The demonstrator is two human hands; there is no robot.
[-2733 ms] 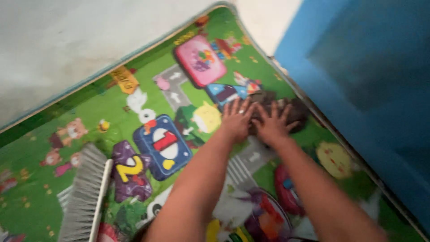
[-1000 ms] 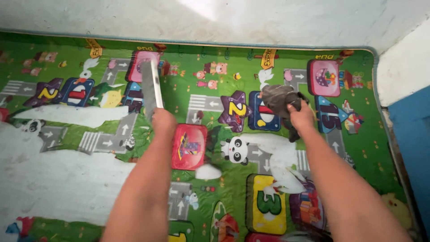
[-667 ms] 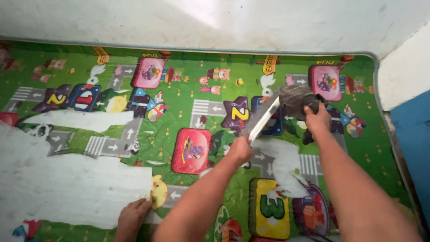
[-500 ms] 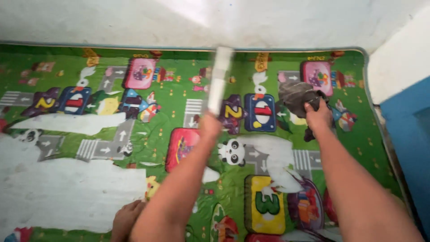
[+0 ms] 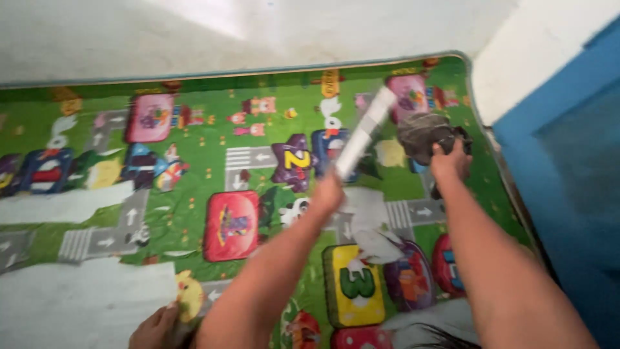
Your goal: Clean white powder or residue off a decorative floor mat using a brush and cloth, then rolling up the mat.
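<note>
Two things are in my hands. My left hand [image 5: 327, 192] is wrapped tight around the handle of a long white brush [image 5: 363, 134]. The brush is up in the air over the green play mat [image 5: 194, 174], and it tilts up and to the right. It looks blurry, so I cannot see the bristles well. My right hand [image 5: 450, 161] has its fingers squeezed shut on a dark grey cloth [image 5: 423, 134]. The cloth is bunched up near the far right corner of the mat, and the tip of the brush is just beside it. I see cartoon roads, animals and coloured number tiles on the mat. Big white patches show where the picture has worn away. A pale wall [image 5: 194, 32] runs along the far edge of the mat. Something blue [image 5: 568, 168] stands on the right. Another hand [image 5: 155, 326] rests on the mat at the bottom left.
</note>
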